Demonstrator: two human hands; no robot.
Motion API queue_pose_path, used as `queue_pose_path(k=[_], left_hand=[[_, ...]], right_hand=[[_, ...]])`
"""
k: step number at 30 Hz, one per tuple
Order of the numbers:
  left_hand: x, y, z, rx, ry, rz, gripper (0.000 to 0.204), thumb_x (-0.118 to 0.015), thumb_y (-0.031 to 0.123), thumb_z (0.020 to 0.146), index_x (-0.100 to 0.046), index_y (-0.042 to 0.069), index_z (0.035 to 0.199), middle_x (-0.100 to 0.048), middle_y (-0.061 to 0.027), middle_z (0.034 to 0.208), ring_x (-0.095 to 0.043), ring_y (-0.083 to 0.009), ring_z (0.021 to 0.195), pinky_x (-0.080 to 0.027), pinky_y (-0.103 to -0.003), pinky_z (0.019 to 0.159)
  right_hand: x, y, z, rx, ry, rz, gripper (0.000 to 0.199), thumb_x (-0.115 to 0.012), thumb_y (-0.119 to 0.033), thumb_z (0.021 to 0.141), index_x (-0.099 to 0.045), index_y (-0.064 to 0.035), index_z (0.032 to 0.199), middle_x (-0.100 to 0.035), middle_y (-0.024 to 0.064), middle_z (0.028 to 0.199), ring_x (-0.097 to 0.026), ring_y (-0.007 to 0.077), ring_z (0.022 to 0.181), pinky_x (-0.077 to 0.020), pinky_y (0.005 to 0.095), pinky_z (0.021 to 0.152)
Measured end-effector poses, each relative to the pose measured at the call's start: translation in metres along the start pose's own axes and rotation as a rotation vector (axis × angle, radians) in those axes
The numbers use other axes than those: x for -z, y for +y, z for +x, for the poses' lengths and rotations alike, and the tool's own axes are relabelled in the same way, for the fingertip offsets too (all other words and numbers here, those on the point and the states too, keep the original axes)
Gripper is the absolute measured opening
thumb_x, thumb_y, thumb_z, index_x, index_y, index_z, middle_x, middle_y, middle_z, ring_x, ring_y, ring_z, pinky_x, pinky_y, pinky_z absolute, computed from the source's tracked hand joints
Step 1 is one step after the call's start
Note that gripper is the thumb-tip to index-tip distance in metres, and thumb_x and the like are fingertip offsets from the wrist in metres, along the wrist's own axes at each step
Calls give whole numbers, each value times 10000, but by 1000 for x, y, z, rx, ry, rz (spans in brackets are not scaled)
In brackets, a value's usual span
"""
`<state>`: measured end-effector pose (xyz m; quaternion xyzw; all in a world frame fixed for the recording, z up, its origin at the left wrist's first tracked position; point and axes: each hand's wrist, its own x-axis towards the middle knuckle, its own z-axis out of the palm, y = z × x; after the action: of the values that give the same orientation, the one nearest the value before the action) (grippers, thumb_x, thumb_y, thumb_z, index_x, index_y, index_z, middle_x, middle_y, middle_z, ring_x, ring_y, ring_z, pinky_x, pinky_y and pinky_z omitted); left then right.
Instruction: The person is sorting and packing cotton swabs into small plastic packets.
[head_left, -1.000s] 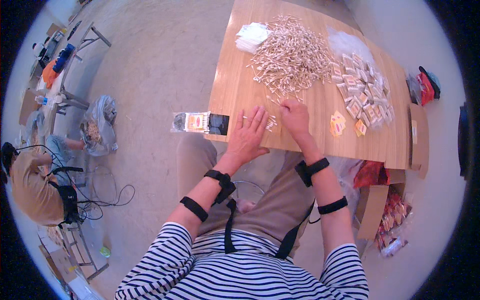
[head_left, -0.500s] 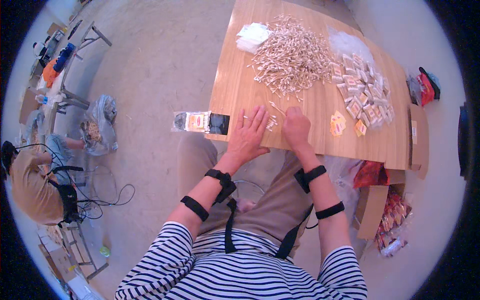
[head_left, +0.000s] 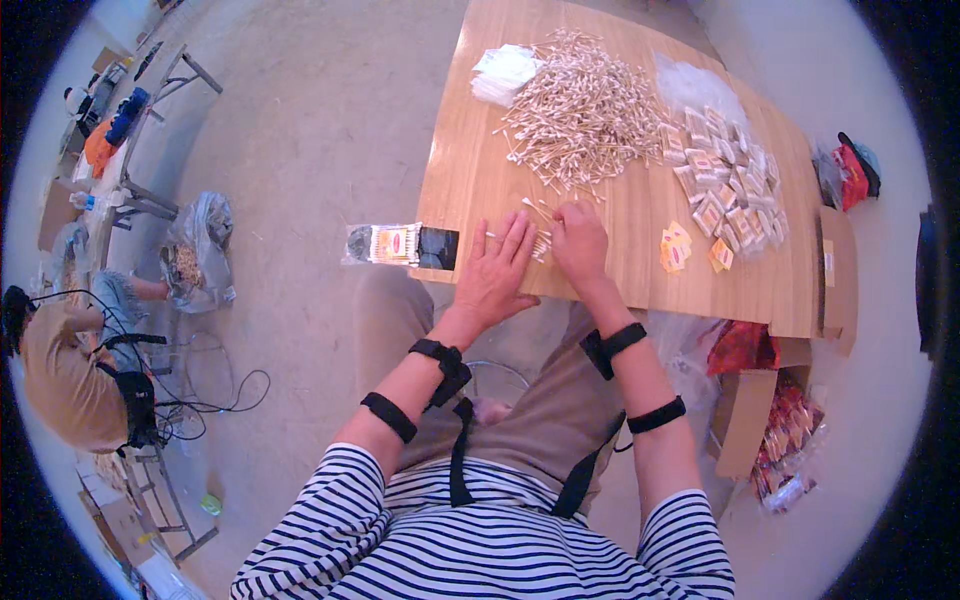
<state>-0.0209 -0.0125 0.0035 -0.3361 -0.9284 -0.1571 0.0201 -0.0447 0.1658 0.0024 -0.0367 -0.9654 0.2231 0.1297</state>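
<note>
Since the earlier frame the right hand (head_left: 580,240) has slid left to meet the flat, open left hand (head_left: 497,272), its curled fingers pinching a small bundle of pale wooden cotton-tipped sticks (head_left: 541,243) at mid-frame, apparently squaring them against the light wooden table (head_left: 610,260).

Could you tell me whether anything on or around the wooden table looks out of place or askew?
One thing: a flat clear packet with a black end overhangs the table's near-left edge, mostly past it. A few loose sticks lie apart from the big stick pile, near the left hand and right hand.
</note>
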Motion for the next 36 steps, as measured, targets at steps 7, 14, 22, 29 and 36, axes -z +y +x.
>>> queue_pose_path(k=[7, 14, 22, 29, 36], left_hand=[[1, -1, -1, -12, 6, -15, 1178, -818, 578, 627, -292, 31, 1528, -255, -129, 1615, -189, -289, 1515, -108, -579, 1211], [1, -1, -1, -20, 16, -1, 1182, -817, 582, 620, -299, 22, 1522, -235, -117, 1628, -182, -287, 1517, -116, -581, 1207], [3, 0, -1, -22, 19, 1, 1177, -817, 583, 612, -314, 25, 1517, -237, -117, 1627, -179, -286, 1519, -126, -584, 1202], [4, 1, 0, -26, 26, -10, 1176, -816, 580, 615, -312, 22, 1519, -243, -114, 1625, -191, -293, 1514, -128, -586, 1201], [3, 0, -1, -9, 11, 1, 1189, -813, 589, 613, -300, 25, 1526, -240, -111, 1627, -186, -286, 1517, -119, -582, 1204]], right_hand=[[-2, -9, 3, -21, -28, -41, 131, -604, -101, 855, -656, -101, 975, -626, 179, 1000, -663, 402, 862, -552, 509, 721], [-8, -8, 5, -16, 38, -106, 72, -622, -126, 900, -646, -83, 952, -602, 137, 954, -642, 367, 834, -530, 472, 702], [-1, -13, 9, -16, -8, -88, 176, -680, -101, 819, -663, -80, 993, -627, 159, 1009, -669, 374, 883, -559, 479, 720], [-6, -10, 15, 31, -44, -336, 201, -705, -89, 776, -644, -34, 959, -618, 167, 1032, -675, 372, 864, -564, 460, 712], [1, -13, 8, -10, -41, -252, 176, -659, -59, 782, -633, -28, 953, -624, 184, 1022, -680, 378, 854, -566, 465, 716]])
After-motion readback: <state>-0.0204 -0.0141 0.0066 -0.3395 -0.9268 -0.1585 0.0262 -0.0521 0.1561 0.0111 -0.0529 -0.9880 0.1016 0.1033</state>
